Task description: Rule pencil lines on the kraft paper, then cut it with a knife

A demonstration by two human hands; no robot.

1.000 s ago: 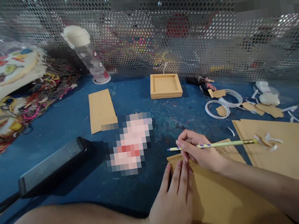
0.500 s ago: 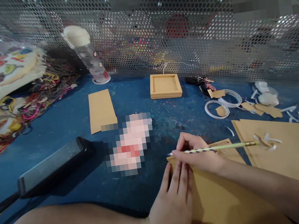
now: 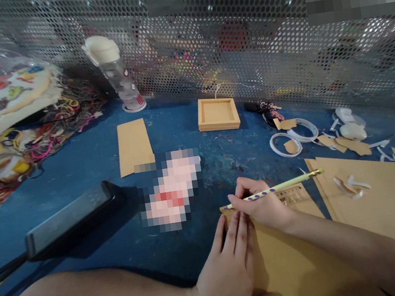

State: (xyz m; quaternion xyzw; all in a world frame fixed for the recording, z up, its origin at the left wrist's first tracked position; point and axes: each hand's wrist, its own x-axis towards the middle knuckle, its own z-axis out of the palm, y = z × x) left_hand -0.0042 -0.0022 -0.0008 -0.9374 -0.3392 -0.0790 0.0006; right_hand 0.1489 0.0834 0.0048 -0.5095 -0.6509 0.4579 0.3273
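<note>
My right hand (image 3: 261, 203) is closed round a pale green pencil with purple dots (image 3: 281, 186). The pencil's tip rests at the far left corner of a brown cardboard sheet (image 3: 296, 262), beside a wooden ruler (image 3: 293, 195) lying along that sheet's far edge. My left hand (image 3: 231, 271) lies flat on the cardboard with its fingers stretched out, the fingertips just short of the right hand.
On the blue table (image 3: 88, 159) are a black phone (image 3: 67, 219), a cardboard strip (image 3: 133, 145), a small wooden tray (image 3: 217, 113), a white bottle (image 3: 115, 73), tape rings (image 3: 292, 136), cardboard scraps and a second sheet (image 3: 375, 195). Coloured bands lie left. Perforated metal stands behind.
The pencil has tilted: its eraser end has swung up and leftward while the tip stayed at the cardboard's corner. My left hand has not moved.
</note>
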